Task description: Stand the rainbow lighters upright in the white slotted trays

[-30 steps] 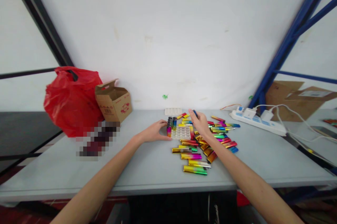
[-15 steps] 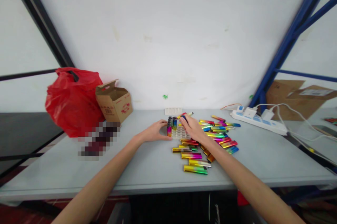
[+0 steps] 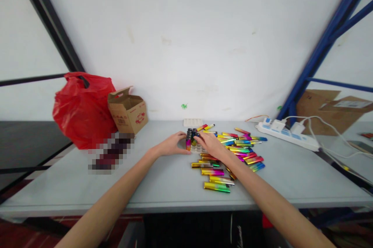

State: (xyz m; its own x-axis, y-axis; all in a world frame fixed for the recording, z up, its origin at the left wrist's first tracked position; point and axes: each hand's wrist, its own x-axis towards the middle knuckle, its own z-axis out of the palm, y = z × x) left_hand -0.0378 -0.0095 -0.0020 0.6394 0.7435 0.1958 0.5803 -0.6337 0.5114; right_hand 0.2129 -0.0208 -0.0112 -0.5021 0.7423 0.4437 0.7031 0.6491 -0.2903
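A pale tray (image 3: 197, 149) with rows of round holes lies on the table, partly covered by my right hand. Shiny two-coloured lighters (image 3: 188, 144) with black tops stand upright in a row along its left side, with others beside them. My left hand (image 3: 172, 144) curves around the tray's left end, thumb along the near edge and fingers farther back, gripping it. Over the tray, the fingers of my right hand (image 3: 210, 143) are closed on a dark-topped lighter (image 3: 197, 134) beside the standing ones; its lower part is hard to make out.
Many loose lighters (image 3: 241, 149) lie scattered right of the tray and in front of it. A second pale tray (image 3: 192, 122) is by the wall. At left stand a red plastic bag (image 3: 84, 112) and an open cardboard box (image 3: 128, 114); a power strip (image 3: 288, 135) with cables is at right.
My right hand has moved slightly left and down with the lighter, closer to the upright row. My left hand keeps its place on the tray. The whole view has shifted slightly.
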